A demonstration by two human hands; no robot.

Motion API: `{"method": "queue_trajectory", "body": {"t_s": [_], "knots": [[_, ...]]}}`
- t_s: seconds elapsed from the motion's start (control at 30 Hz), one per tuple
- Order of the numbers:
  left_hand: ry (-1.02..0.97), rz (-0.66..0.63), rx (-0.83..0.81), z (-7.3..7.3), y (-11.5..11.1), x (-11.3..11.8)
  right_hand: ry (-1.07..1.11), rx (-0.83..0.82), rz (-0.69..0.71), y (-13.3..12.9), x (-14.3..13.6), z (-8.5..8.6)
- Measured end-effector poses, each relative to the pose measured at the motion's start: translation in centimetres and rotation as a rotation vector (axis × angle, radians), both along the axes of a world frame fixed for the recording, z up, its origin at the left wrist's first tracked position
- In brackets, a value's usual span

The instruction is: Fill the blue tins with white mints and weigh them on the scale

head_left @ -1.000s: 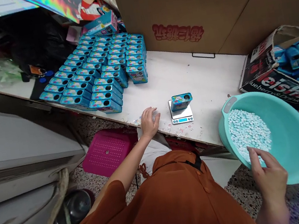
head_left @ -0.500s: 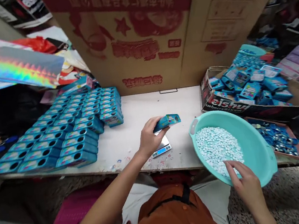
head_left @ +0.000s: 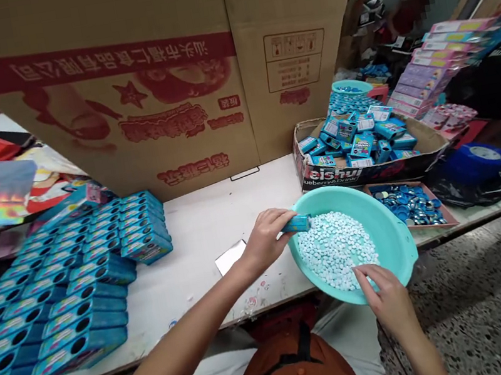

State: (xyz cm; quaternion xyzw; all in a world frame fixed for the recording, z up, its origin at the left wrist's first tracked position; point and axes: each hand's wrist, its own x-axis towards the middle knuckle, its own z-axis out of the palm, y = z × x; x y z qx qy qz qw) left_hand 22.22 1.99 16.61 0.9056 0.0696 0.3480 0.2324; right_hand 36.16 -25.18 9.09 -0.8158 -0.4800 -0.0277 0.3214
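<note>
My left hand (head_left: 265,239) is closed around a small blue box (head_left: 297,224). It holds the box on its side over the left rim of a turquoise basin (head_left: 392,238), one end pointing at the heap of small pale tablets (head_left: 336,248) inside. At the basin's near side, my right hand (head_left: 386,296) reaches over the rim with thumb and fingers pinched together at the tablets' edge. Whatever is between those fingertips is too small to make out. Left of the basin, a small scale (head_left: 230,257) with a shiny plate lies partly behind my left hand.
Rows of blue boxes (head_left: 84,296) with round dark openings stand on the left. A large carton (head_left: 136,123) rises behind the table. An open carton (head_left: 362,175) of loose blue boxes and a pink tray (head_left: 448,219) of blue-and-silver lids lie beyond the basin.
My left hand has carried the blue box from above the scale rightward to the basin and tipped it. My right hand remains pinched at the tablets. The view has turned right.
</note>
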Motion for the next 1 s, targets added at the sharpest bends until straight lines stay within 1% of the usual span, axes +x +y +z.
{"method": "queue_trajectory", "body": {"t_s": [0.1, 0.2, 0.27, 0.37, 0.4, 0.47, 0.57, 0.6, 0.67, 0.73, 0.8, 0.9, 1.0], "knots": [[0.009, 0.038, 0.003, -0.1, -0.1, -0.1, 0.014, -0.009, 0.007, 0.1, -0.1, 0.2], [0.037, 0.023, -0.005, -1.1, 0.0, -0.2, 0.025, -0.018, 0.004, 0.1, -0.3, 0.2], [0.039, 0.035, -0.040, -1.6, -0.1, -0.3, 0.027, -0.025, -0.003, 0.0, -0.4, 0.2], [-0.004, 0.074, -0.163, -1.9, -0.1, -0.9, 0.025, -0.045, -0.007, 0.0, -0.5, 0.4], [-0.029, 0.097, -0.231, -1.9, -0.1, -1.2, 0.025, -0.050, -0.005, 0.0, -0.5, 0.5], [-0.084, 0.157, -0.419, -2.4, 0.2, -2.0, 0.025, -0.049, -0.001, 0.0, -0.4, 0.7], [-0.189, 0.229, -0.719, -4.2, 0.8, -3.9, 0.017, -0.041, -0.003, 0.0, -0.3, 0.7], [-0.219, 0.252, -0.791, -5.0, 0.9, -4.8, 0.009, -0.041, 0.002, 0.1, -0.2, 0.6], [-0.271, 0.329, -0.870, -6.6, 1.1, -6.6, -0.016, -0.043, 0.016, 0.1, -0.1, 0.5], [-0.299, 0.416, -0.894, -8.2, 1.1, -8.3, -0.041, -0.038, 0.028, 0.2, 0.0, 0.3], [-0.315, 0.476, -0.895, -9.5, 1.0, -9.7, -0.060, -0.031, 0.031, 0.4, 0.0, 0.3], [-0.303, 0.520, -0.882, -11.4, 1.0, -11.1, -0.091, -0.031, 0.035, 0.8, 0.0, 0.5], [-0.267, 0.529, -0.872, -13.0, 1.1, -11.7, -0.106, -0.039, 0.031, 1.1, -0.3, 0.9]]}}
